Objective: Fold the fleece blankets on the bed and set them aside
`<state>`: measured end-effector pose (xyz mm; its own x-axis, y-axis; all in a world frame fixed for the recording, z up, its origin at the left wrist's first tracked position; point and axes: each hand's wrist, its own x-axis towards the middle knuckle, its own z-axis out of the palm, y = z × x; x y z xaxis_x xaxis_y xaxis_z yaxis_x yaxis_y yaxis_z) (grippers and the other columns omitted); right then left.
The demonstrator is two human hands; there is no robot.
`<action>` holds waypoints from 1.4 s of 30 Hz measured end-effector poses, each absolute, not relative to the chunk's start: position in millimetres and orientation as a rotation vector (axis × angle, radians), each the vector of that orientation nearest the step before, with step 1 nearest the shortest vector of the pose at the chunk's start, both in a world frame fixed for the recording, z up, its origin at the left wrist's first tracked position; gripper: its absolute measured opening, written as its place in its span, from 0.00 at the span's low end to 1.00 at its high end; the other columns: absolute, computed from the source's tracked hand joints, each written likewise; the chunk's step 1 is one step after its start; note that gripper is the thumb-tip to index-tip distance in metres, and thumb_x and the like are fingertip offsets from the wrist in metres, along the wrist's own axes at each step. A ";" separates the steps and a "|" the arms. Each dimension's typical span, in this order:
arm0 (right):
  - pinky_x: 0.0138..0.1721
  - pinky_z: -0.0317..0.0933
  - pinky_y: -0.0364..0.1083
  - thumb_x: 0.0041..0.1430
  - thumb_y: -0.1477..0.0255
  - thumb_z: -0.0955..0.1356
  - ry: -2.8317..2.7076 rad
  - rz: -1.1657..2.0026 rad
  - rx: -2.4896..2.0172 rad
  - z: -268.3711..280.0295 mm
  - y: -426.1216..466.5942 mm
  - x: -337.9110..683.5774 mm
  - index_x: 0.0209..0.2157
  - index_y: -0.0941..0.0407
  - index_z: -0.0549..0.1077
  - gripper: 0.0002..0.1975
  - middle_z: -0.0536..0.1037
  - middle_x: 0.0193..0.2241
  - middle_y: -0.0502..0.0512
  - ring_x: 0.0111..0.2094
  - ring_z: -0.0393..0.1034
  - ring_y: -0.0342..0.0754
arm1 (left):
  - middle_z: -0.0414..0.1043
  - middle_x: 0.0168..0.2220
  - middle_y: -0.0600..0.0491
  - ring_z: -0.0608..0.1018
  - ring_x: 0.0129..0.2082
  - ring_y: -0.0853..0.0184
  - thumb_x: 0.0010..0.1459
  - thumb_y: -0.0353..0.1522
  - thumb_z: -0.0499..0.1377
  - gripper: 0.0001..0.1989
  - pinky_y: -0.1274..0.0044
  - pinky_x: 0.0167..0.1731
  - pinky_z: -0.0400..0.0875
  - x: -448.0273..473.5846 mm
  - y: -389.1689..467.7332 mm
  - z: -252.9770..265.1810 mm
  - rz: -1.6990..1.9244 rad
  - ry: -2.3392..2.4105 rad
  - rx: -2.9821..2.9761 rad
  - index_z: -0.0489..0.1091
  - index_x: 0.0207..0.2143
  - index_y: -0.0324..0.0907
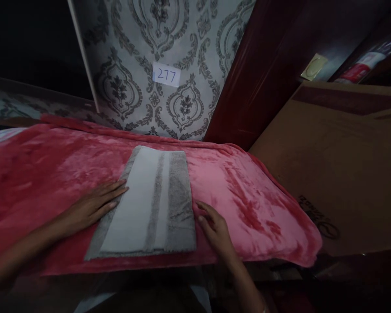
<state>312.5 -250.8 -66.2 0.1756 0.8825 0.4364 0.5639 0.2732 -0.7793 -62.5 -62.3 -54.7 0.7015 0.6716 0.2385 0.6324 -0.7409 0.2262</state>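
Note:
A grey and white striped cloth, which looks like a folded towel (143,200), lies flat on the pink-red plush blanket (84,158). My left hand (96,202) rests flat at the towel's left edge, its fingertips on the cloth and nothing in its grasp. Just beyond the right edge is my right hand (213,226), with thumb and forefinger apart and no object between them. The other fingers of that hand are curled and partly hidden.
Patterned wallpaper with a paper label (166,74) reading 277 is behind the blanket. To the right stands a large cardboard box (339,169), a bottle (368,63) behind it. A dark red post (247,69) rises beside the wallpaper. A dark screen-like panel (35,48) is upper left.

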 end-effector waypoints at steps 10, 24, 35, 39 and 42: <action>0.66 0.53 0.60 0.66 0.65 0.64 -1.700 0.324 -1.546 -81.5 -211.4 286.4 0.69 0.53 0.55 0.32 0.59 0.68 0.62 0.68 0.52 0.55 | 0.66 0.64 0.45 0.70 0.62 0.54 0.55 0.60 0.47 0.45 0.64 0.63 0.63 -39.4 -87.9 -41.9 0.699 1.423 2.295 0.63 0.64 0.39; 0.65 0.53 0.65 0.58 0.83 0.61 -1.880 -0.058 -1.628 -94.2 -200.0 332.3 0.69 0.50 0.56 0.38 0.51 0.71 0.60 0.69 0.49 0.57 | 0.64 0.65 0.53 0.73 0.58 0.51 0.64 0.42 0.44 0.27 0.60 0.54 0.72 -69.2 -45.6 -72.3 0.626 1.307 2.875 0.62 0.64 0.60; 0.65 0.54 0.61 0.65 0.76 0.66 -2.203 -0.089 -1.586 -67.4 -172.3 322.7 0.68 0.50 0.58 0.31 0.53 0.70 0.62 0.70 0.45 0.58 | 0.54 0.69 0.56 0.61 0.68 0.55 0.59 0.42 0.55 0.37 0.64 0.66 0.57 -62.1 -16.5 -60.5 0.520 0.602 3.163 0.48 0.69 0.60; 0.67 0.52 0.58 0.63 0.78 0.65 -2.287 -0.004 -1.524 -59.3 -170.2 330.3 0.69 0.51 0.56 0.34 0.56 0.69 0.59 0.70 0.47 0.54 | 0.56 0.69 0.55 0.61 0.68 0.54 0.59 0.47 0.54 0.35 0.64 0.66 0.54 -52.0 -20.7 -58.0 0.542 0.622 3.117 0.53 0.68 0.59; 0.68 0.47 0.59 0.61 0.79 0.66 -2.339 0.092 -1.505 -53.7 -169.5 336.1 0.70 0.51 0.51 0.39 0.54 0.70 0.59 0.70 0.45 0.53 | 0.56 0.69 0.55 0.60 0.68 0.54 0.60 0.51 0.51 0.34 0.64 0.66 0.54 -48.6 -19.7 -62.8 0.621 0.592 3.056 0.55 0.68 0.58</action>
<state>336.1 -169.5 -53.7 -0.3699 0.8919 0.2602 0.8686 0.4314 -0.2439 -48.6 -19.7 -62.8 0.8541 0.3523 0.3826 0.3652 -0.9300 0.0412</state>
